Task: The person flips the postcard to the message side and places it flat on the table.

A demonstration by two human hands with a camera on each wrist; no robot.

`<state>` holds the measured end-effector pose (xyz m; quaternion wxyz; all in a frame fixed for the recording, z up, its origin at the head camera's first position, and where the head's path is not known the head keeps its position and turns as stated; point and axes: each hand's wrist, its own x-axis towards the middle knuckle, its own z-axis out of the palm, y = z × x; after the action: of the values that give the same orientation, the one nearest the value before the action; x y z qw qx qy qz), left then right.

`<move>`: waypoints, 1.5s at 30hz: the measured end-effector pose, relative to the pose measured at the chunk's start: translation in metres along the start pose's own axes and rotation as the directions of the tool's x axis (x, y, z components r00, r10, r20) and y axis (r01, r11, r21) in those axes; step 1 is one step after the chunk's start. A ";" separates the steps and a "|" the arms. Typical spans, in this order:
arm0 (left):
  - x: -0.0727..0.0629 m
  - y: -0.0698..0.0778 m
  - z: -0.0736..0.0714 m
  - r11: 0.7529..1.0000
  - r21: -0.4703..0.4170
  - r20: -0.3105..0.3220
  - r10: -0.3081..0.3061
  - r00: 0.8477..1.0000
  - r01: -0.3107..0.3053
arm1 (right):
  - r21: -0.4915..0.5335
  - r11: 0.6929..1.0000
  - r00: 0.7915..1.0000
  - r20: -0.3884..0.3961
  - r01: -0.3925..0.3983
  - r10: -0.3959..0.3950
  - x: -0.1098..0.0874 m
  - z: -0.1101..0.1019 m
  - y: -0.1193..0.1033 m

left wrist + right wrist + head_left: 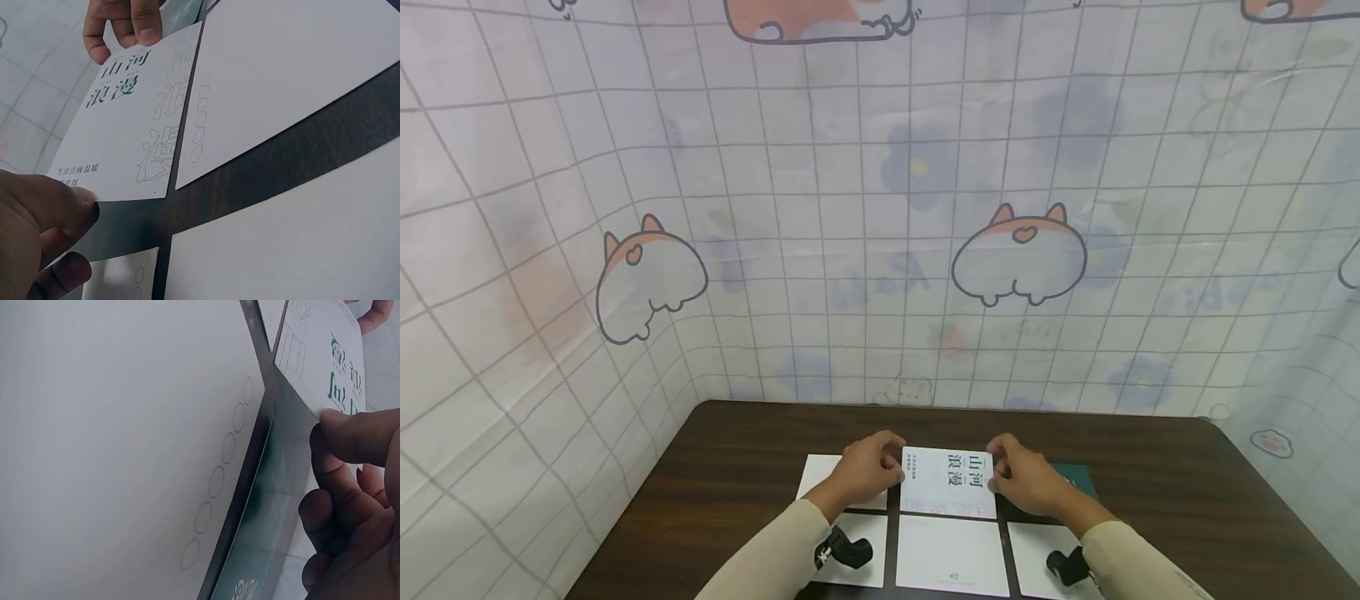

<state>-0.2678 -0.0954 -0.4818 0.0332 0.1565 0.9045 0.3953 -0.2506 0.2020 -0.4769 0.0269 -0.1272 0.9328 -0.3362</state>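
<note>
Both hands hold a white printed card with dark Chinese characters, in the back row of several flat cards. My left hand pinches its left edge, the thumb on the printed face near a corner in the left wrist view. Opposite it, my right hand pinches the right edge between thumb and index finger. In the right wrist view the card slants up from the thumb. A plain white card lies just in front of it. Under the right hand is a dark green card.
More white cards lie at back left, front left and front right, with narrow gaps between them. They rest on a dark wood table. A patterned curtain hangs behind the table and along its sides.
</note>
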 end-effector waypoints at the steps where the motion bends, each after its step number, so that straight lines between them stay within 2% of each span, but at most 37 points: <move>1: 0.000 0.000 0.000 1.000 -0.019 0.003 -0.013 1.000 0.013 | 0.014 1.000 1.000 0.002 -0.002 0.002 0.000 0.000 0.001; 5: 0.000 -0.001 -0.001 0.995 -0.079 0.020 -0.052 0.998 0.054 | 0.050 0.999 1.000 0.005 -0.012 0.011 0.000 0.000 0.002; 8: 0.000 -0.002 -0.002 0.994 -0.098 0.028 -0.052 0.998 0.054 | 0.068 0.997 1.000 0.002 -0.025 0.025 0.000 -0.001 0.002; 17: 0.000 -0.006 -0.006 0.994 -0.097 0.014 0.045 0.999 -0.043 | 0.060 0.998 0.999 -0.004 0.036 -0.036 0.000 -0.004 -0.001; 24: -0.004 -0.004 -0.009 0.993 -0.112 0.012 0.040 0.999 -0.038 | 0.063 0.996 0.998 -0.003 0.070 -0.070 -0.001 -0.005 -0.001; 35: -0.005 0.000 -0.014 0.993 -0.062 0.004 0.099 0.995 -0.099 | 0.052 0.995 0.996 0.013 0.085 -0.086 0.000 -0.010 0.001; 45: -0.005 -0.002 -0.014 0.993 -0.062 0.008 0.105 0.994 -0.105 | 0.070 0.991 0.993 0.006 0.114 -0.115 0.000 -0.012 -0.002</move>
<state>-0.2659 -0.1083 -0.4745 0.0223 0.2049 0.8823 0.4231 -0.2517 0.2085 -0.4662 0.0168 -0.1812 0.9115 -0.3688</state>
